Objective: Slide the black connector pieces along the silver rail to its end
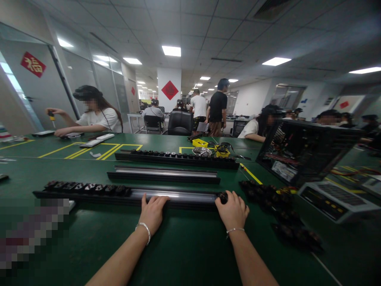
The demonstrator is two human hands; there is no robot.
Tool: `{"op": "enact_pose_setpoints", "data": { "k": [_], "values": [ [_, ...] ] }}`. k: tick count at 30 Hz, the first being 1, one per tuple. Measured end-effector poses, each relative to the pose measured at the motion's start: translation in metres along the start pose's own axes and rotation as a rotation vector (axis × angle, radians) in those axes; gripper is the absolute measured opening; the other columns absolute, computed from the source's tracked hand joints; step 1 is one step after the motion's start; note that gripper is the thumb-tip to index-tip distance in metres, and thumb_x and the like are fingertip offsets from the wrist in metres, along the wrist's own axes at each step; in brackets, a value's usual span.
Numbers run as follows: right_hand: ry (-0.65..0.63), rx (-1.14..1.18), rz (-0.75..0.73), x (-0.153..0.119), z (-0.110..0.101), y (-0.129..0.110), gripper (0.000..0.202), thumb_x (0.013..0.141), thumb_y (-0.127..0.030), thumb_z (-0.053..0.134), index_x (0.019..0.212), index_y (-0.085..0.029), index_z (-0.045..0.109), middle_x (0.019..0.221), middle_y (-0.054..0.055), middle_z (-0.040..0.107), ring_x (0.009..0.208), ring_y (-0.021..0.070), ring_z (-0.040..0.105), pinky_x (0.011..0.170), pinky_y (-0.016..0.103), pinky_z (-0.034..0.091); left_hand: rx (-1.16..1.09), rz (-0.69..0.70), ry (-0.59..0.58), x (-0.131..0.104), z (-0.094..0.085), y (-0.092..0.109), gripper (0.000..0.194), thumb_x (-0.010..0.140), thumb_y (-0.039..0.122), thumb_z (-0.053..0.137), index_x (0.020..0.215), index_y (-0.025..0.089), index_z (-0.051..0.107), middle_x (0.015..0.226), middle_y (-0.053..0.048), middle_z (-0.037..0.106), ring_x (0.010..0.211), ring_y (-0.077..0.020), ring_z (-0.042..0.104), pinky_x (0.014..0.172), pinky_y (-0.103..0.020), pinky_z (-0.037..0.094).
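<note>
Black rail (184,194) lies across the green table (190,254) | your left hand (152,215): thumb and finger apart, tips on its near side | your right hand (233,211): fingers closed on a small black part (222,197) at its right end

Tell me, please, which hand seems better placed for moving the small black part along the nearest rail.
Probably the right hand: it appears to hold the small black part, while the left hand is at the middle of the nearest rail.
</note>
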State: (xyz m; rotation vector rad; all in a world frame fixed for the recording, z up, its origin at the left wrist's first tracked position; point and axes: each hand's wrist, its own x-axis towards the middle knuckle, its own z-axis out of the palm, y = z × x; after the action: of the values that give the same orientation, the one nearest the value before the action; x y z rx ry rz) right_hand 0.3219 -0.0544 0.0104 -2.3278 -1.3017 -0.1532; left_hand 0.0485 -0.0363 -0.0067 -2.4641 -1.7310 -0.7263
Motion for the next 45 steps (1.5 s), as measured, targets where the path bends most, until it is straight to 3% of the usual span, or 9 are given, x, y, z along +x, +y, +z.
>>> {"op": "enact_pose_setpoints", "data": {
  "k": [7,16,32,38,45],
  "values": [
    [-0.004,0.027,-0.005,0.002,-0.002,0.003,0.053,0.076,-0.044,0.037,0.122,-0.019,0.049,0.13,0.008,0.047,0.12,0.0272,0.036,0.098,0.046,0.026,0.01,-0.016,0.002,0.0,-0.001,-0.001,0.049,0.075,0.001,0.032,0.106,0.029,0.056,0.102,-0.002,0.066,0.101,-0.0178,0.053,0.103,-0.059,0.007],
    [-0.04,0.028,0.036,0.006,-0.003,0.006,0.066,0.075,-0.048,0.039,0.131,-0.014,0.038,0.136,0.015,0.038,0.125,0.0303,0.03,0.1,0.044,0.026,0.011,-0.037,-0.001,0.0,-0.002,-0.002,0.049,0.074,0.0,0.032,0.105,0.029,0.056,0.102,-0.002,0.066,0.101,-0.0179,0.054,0.103,-0.059,0.008],
    [-0.062,0.127,0.048,0.01,-0.008,0.012,0.06,0.076,-0.042,0.041,0.127,-0.012,0.042,0.13,0.012,0.046,0.12,0.0281,0.037,0.098,0.039,0.031,0.01,-0.032,0.003,-0.001,-0.004,-0.001,0.047,0.074,0.001,0.033,0.105,0.029,0.056,0.1,-0.002,0.067,0.1,-0.0174,0.054,0.104,-0.058,0.007],
    [0.002,0.126,0.062,0.013,-0.007,0.016,0.054,0.075,-0.037,0.041,0.122,-0.012,0.047,0.124,0.01,0.051,0.114,0.0261,0.043,0.096,0.035,0.033,0.01,-0.029,0.007,0.0,-0.002,-0.002,0.047,0.075,0.002,0.033,0.105,0.029,0.057,0.1,-0.002,0.066,0.1,-0.0176,0.054,0.104,-0.058,0.007],
    [-0.068,0.148,0.108,0.015,-0.011,0.017,0.057,0.076,-0.04,0.038,0.126,-0.013,0.043,0.127,0.01,0.049,0.113,0.0271,0.045,0.092,0.037,0.037,-0.001,-0.03,0.006,0.0,-0.002,-0.003,0.047,0.074,0.001,0.033,0.105,0.029,0.056,0.1,-0.001,0.066,0.1,-0.0168,0.054,0.104,-0.058,0.007]
  ]
}}
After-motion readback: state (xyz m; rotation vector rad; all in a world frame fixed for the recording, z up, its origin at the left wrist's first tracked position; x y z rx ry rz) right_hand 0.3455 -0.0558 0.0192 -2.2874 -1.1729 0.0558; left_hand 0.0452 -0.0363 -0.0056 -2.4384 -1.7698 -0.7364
